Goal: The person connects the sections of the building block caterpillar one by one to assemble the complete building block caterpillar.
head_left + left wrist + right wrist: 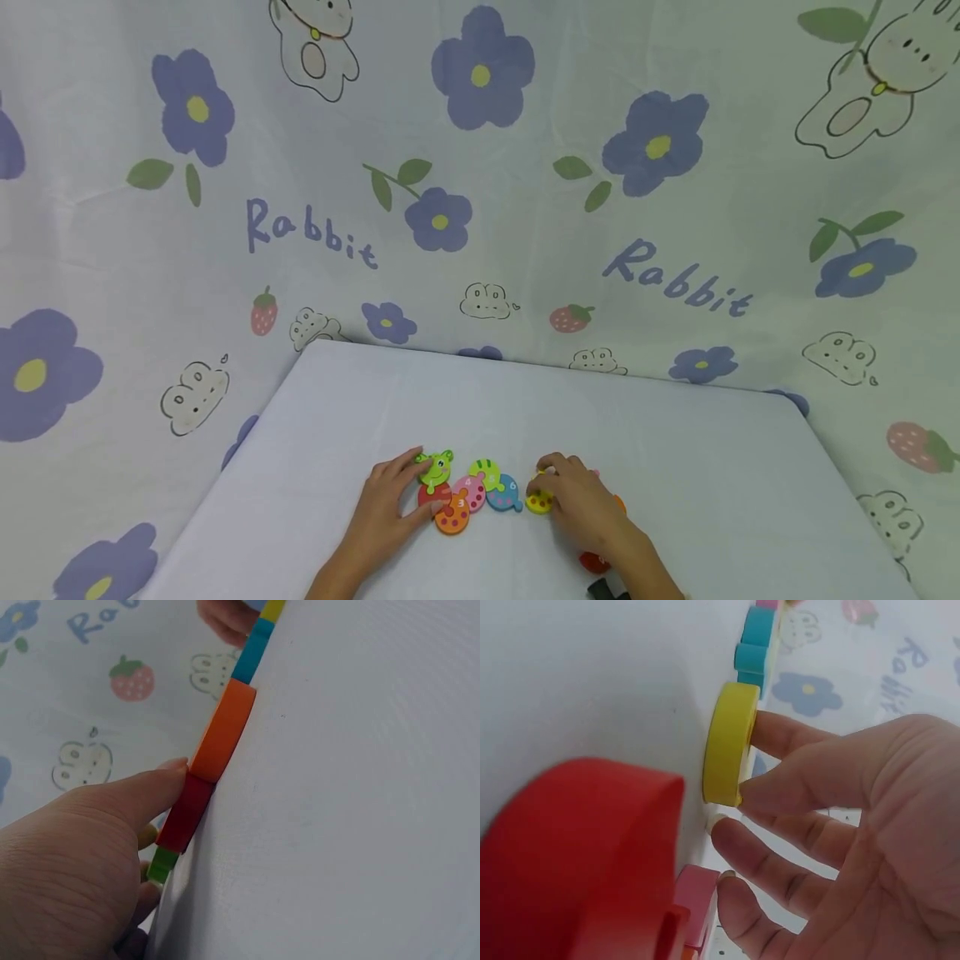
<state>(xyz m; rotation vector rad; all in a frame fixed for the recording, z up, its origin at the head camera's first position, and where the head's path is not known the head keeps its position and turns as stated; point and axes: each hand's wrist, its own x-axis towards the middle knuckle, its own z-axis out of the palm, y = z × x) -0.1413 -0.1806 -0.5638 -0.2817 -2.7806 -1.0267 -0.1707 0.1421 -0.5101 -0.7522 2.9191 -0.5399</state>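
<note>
A caterpillar puzzle of joined, flat round pieces lies on the white table. Its green head (435,469), with a smiling face, joins a red piece (185,814), followed by an orange piece (452,515), a pink piece (470,492), a light green piece (485,475) and a blue piece (503,493). My left hand (386,510) holds the head end, thumb on the red piece and fingers by the green head. My right hand (583,500) pinches a yellow spotted piece (731,744) between thumb and finger, slightly apart from the blue piece's knob.
Under and beside my right forearm lie a red piece (595,562), an orange piece (619,505) and a pink piece (697,900). A black object (602,590) shows at the bottom edge. Behind the table hangs a rabbit-and-flower cloth (480,167).
</note>
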